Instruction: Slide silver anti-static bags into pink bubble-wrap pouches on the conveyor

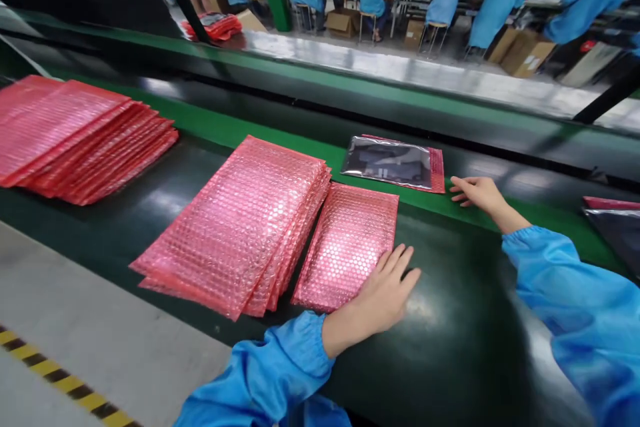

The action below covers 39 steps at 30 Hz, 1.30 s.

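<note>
My left hand (383, 290) lies with fingers spread on the lower right edge of a single pink bubble-wrap bag (350, 240). Left of that bag, and touching it, is a stack of larger pink bubble-wrap bags (245, 220). My right hand (477, 193) is open, its fingertips just right of a dark flat item in clear film with a pink bubble-wrap edge (393, 163). That item lies on the green belt (215, 130). Nothing shows between the fingers of my right hand.
Another pile of pink bags (85, 140) is at the far left. A second dark wrapped item (617, 227) lies at the right edge. Dark slanted posts (607, 97) rise behind the belt. Beyond, people in blue coats sit at benches near cardboard boxes (523, 53).
</note>
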Each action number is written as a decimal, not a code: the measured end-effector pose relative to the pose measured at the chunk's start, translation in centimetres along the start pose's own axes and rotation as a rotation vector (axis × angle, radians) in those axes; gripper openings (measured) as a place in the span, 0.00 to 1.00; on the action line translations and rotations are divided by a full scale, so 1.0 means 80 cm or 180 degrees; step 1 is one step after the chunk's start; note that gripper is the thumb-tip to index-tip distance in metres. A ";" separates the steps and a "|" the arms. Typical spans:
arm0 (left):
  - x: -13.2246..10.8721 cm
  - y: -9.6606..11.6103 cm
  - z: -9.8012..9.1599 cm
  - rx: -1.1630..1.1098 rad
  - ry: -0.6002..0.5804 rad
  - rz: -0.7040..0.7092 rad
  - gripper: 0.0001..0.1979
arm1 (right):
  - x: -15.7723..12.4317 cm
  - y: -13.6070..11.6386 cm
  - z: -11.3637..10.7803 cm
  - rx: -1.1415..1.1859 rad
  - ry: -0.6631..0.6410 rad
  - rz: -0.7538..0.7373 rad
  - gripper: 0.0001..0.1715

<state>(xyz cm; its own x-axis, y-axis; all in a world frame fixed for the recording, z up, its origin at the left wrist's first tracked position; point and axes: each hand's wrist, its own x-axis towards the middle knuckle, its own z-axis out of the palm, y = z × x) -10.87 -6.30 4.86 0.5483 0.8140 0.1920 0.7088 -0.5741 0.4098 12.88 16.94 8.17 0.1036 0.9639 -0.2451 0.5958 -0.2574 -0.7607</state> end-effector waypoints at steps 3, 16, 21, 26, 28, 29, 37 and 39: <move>-0.007 -0.016 0.004 -0.0028 -0.0164 -0.0107 0.29 | 0.020 -0.014 0.018 0.0246 -0.0089 0.0241 0.16; 0.028 -0.054 -0.022 -0.4654 0.1542 -0.2040 0.18 | -0.070 -0.062 0.104 0.1397 -0.1128 -0.0272 0.26; 0.042 -0.052 -0.033 -0.5847 0.1995 -0.2532 0.22 | -0.195 -0.013 0.108 0.1517 -0.1876 -0.0517 0.31; 0.039 -0.041 -0.025 -0.5444 0.2184 -0.2985 0.18 | -0.239 0.031 0.067 0.1152 -0.2437 -0.0630 0.33; 0.038 -0.039 -0.024 -0.5387 0.2181 -0.3065 0.17 | -0.229 0.044 0.041 0.1336 -0.1789 -0.0599 0.34; 0.039 -0.036 -0.023 -0.5358 0.2177 -0.3096 0.16 | -0.222 0.048 0.029 0.1475 -0.1449 -0.0541 0.35; 0.051 0.003 -0.017 -0.5431 0.1935 -0.2991 0.16 | -0.198 0.057 0.023 0.1499 -0.1826 -0.0001 0.41; 0.055 0.008 -0.016 -0.5437 0.1966 -0.2902 0.17 | -0.204 0.065 0.033 0.1694 -0.1555 0.0049 0.40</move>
<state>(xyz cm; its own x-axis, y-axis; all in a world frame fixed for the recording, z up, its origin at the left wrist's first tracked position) -8.58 -2.99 7.10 -0.1097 0.8870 -0.4486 -0.6245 0.2896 0.7253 12.17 -0.29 6.60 -0.3332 0.8518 -0.4041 0.1155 -0.3885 -0.9142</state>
